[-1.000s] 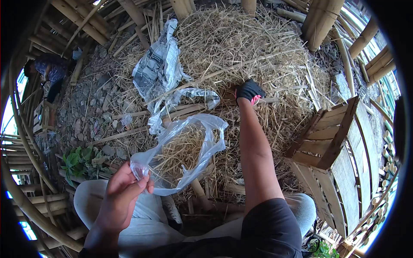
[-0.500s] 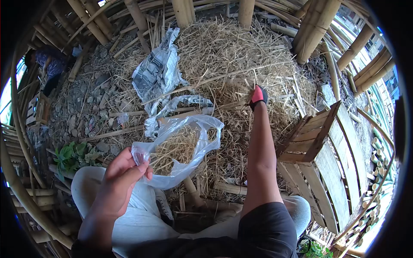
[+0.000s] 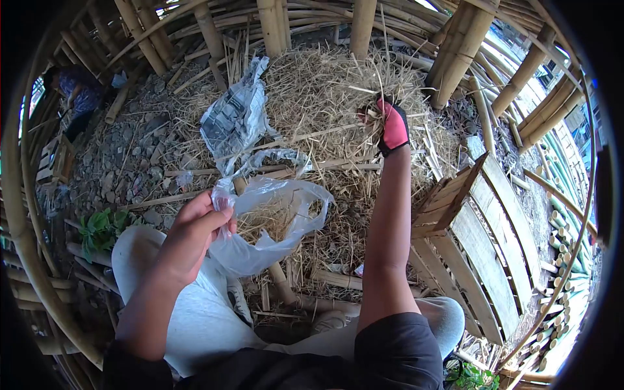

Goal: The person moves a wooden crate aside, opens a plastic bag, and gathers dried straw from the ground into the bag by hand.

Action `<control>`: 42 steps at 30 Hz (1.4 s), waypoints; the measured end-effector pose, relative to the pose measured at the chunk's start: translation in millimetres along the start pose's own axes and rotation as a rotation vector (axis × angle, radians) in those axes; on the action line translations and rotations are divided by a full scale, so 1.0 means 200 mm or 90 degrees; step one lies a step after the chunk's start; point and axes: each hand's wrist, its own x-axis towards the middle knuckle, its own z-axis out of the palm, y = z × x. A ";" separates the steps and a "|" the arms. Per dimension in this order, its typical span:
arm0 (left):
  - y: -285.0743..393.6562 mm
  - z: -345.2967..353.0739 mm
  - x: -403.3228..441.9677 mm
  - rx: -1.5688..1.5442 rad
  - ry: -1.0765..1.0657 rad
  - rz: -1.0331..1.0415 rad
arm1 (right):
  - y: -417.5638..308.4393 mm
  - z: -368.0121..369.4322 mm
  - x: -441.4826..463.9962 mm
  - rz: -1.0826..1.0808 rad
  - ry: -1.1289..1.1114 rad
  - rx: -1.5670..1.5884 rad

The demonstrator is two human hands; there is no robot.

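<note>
Plastic bag (image 3: 252, 255), translucent, crinkled, mouth gaping

Open translucent bag (image 3: 250, 255), straw (image 3: 268, 220) inside.

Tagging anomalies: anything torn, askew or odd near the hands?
Yes. The newspaper beyond the bag looks odd: crumpled and ragged-edged, lying among straw and rubble. Also mismatched: the right hand, gripping straw, wears a glove; the left hand, holding the bag, is bare.
</note>
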 end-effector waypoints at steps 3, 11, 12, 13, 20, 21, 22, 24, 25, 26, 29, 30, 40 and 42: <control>-0.01 0.00 0.00 0.005 0.008 0.008 | -0.10 0.17 -0.16 0.010 0.041 -0.032; -0.03 -0.05 0.02 -0.011 0.018 0.021 | -0.01 -0.07 -0.23 -0.235 -0.028 -0.836; -0.03 -0.05 0.02 -0.010 0.018 0.023 | 0.03 -0.09 -0.24 -0.212 0.007 -0.793; -0.04 -0.05 0.02 -0.009 0.018 0.024 | 0.05 -0.12 -0.25 -0.184 0.037 -0.786; -0.03 0.00 0.02 -0.010 0.030 0.026 | 0.07 -0.04 -0.32 -0.114 0.220 -0.501; -0.04 0.01 0.02 -0.008 0.028 0.028 | 0.06 -0.02 -0.33 -0.113 0.259 -0.451; -0.04 0.01 0.02 -0.005 0.026 0.030 | 0.03 -0.04 -0.33 -0.067 0.277 -0.494; -0.04 0.01 0.03 0.001 0.027 0.029 | -0.04 -0.05 -0.33 0.009 0.287 -0.514; -0.05 0.01 0.03 0.004 0.030 0.027 | -0.07 -0.05 -0.32 0.039 0.281 -0.491; -0.05 0.01 0.03 0.007 0.032 0.025 | -0.10 -0.05 -0.32 0.069 0.275 -0.469; -0.06 0.02 0.04 0.004 0.035 0.023 | -0.08 -0.01 -0.35 -0.101 0.240 -0.246; -0.06 0.02 0.04 0.006 0.036 0.023 | -0.09 -0.03 -0.35 -0.079 0.254 -0.270; -0.07 0.00 0.04 0.011 0.014 0.021 | 0.11 -0.40 -0.17 0.026 0.174 -0.031; -0.06 0.00 0.03 0.010 0.017 0.020 | 0.12 -0.43 -0.18 0.011 0.103 -0.016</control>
